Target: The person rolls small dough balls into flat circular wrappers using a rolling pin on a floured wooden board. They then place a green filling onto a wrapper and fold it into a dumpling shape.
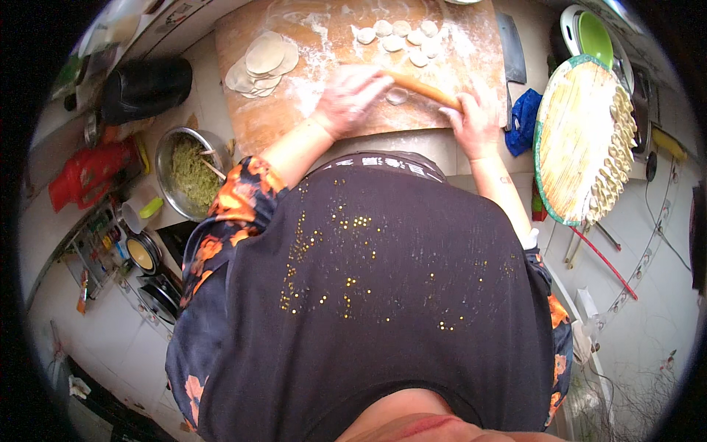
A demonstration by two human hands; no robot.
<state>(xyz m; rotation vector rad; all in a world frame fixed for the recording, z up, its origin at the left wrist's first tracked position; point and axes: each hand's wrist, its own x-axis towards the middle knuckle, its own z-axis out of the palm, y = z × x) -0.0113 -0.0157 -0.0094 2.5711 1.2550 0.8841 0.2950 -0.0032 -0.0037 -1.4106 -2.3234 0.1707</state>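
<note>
A wooden rolling pin (422, 88) lies slantwise between my two hands, over a floured wooden board (315, 105). My right hand (476, 122) is closed on the pin's right end. My left hand (353, 98) is blurred at the pin's left end; whether its fingers hold the pin cannot be told. Just below the pin is a small flattened dough disc (396, 96). Several small dough pieces (393, 43) sit farther up the board. Rolled dough wrappers (265, 55) are piled on the board's left side.
On the left stands a steel bowl (160, 166) of green filling with chopsticks, near a red jug (91, 171). An oval tray (569, 138) at right bears a row of shaped dumplings (613, 160). A blue cloth or bag (523, 122) and a dark cleaver-like blade (511, 50) lie beside the board.
</note>
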